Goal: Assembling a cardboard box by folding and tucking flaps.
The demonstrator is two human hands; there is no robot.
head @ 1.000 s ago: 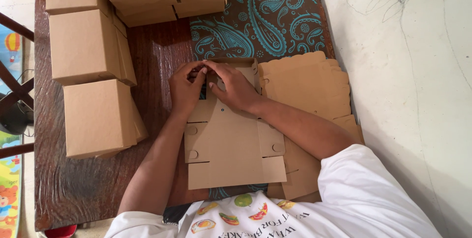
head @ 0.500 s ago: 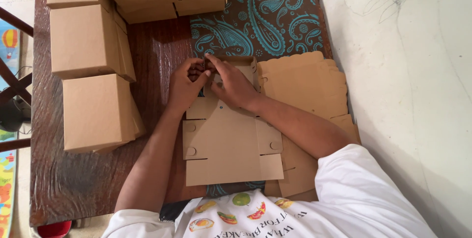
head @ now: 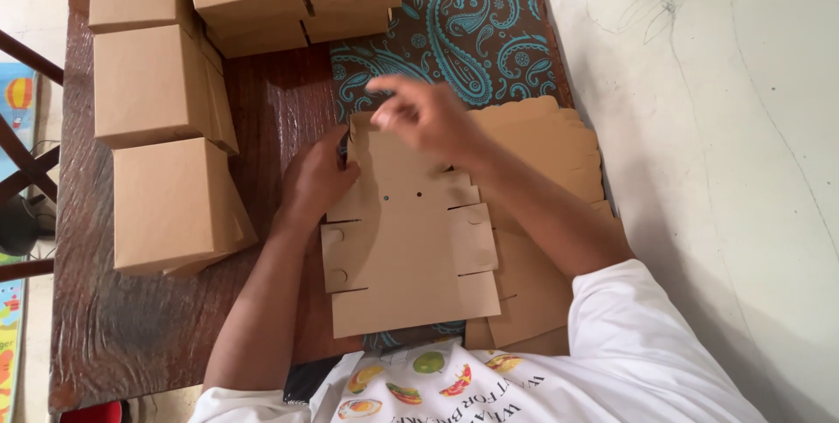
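Pinning the flat box blank [head: 411, 248] at its nine-o'clock edge, the left hand [head: 316, 180] grasps it; the right hand [head: 419, 115] hovers, fingers released. Unsupported, the blank could skew and misfold.

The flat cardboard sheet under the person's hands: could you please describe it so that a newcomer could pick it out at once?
Start at the dark wooden table and find the blue patterned cloth on its right side. The flat cardboard sheet lies at the near end of that cloth, with the left hand on its left edge. Unlike the folded boxes to the left, it is unfolded, with slits and small holes.
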